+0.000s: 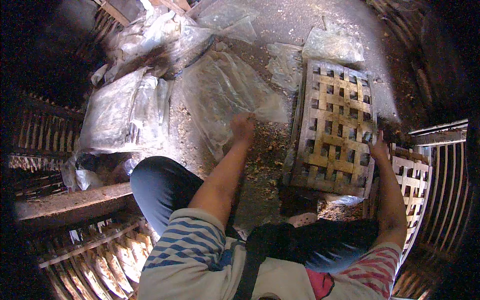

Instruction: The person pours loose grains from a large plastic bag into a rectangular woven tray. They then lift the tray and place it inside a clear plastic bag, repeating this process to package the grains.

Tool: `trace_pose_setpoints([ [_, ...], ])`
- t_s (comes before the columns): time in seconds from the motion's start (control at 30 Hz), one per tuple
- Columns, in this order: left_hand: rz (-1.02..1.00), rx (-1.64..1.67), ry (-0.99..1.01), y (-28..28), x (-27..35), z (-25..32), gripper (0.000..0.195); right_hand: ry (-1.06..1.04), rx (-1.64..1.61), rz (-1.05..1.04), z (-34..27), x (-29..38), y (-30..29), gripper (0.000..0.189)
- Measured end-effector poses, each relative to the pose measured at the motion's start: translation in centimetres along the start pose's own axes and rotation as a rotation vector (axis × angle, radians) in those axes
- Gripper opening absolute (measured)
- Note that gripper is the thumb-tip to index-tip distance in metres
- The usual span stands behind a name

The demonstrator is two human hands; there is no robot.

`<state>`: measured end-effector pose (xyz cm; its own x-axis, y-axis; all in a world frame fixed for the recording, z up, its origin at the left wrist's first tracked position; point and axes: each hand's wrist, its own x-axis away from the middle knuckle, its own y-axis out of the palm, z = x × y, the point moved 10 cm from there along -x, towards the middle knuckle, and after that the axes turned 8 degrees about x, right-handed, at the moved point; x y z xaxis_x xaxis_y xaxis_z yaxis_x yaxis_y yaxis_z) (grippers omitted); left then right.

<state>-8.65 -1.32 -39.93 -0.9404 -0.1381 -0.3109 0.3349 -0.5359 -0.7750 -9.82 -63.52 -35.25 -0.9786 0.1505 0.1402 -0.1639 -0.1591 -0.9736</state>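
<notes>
My left hand [243, 125] is closed on the near edge of a translucent plastic sheet [228, 86], which spreads crumpled over the littered ground in front of me. On the right lies a woven slat panel in a wooden frame [339, 123], its lattice stained dark in places. At the panel's right edge is my right hand [379, 148], touching the frame; its fingers are partly hidden, so its grip is unclear. More plastic [287, 65] lies between the sheet and the panel.
Folded plastic sheets [110, 112] lie at left, with a crumpled plastic heap [150, 35] beyond. Another plastic piece [333, 45] rests past the panel. A wooden beam [75, 200] and slatted racks [101, 266] flank my left; a second woven panel [414, 183] stands at right.
</notes>
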Motion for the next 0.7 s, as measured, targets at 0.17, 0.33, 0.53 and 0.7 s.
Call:
trace_pose_setpoints([
  [0.17,0.198,0.588,-0.121,-3.5,-4.2,3.2,0.024,-0.183,-0.95,-0.179,-16.6,-2.9,-7.1,0.062],
  [0.33,0.1,0.286,0.06,-5.5,-3.8,9.0,0.028,0.072,-1.551,-0.858,-35.3,1.3,-12.1,0.089],
  [0.53,0.042,0.073,0.144,-7.8,-0.6,12.6,0.023,-0.31,-1.469,-0.578,-39.9,-7.3,-13.7,0.05],
  [0.7,0.476,-0.289,0.039,-7.9,5.5,-1.9,0.034,-0.634,-1.255,-0.044,-41.0,-9.3,-22.6,0.04],
])
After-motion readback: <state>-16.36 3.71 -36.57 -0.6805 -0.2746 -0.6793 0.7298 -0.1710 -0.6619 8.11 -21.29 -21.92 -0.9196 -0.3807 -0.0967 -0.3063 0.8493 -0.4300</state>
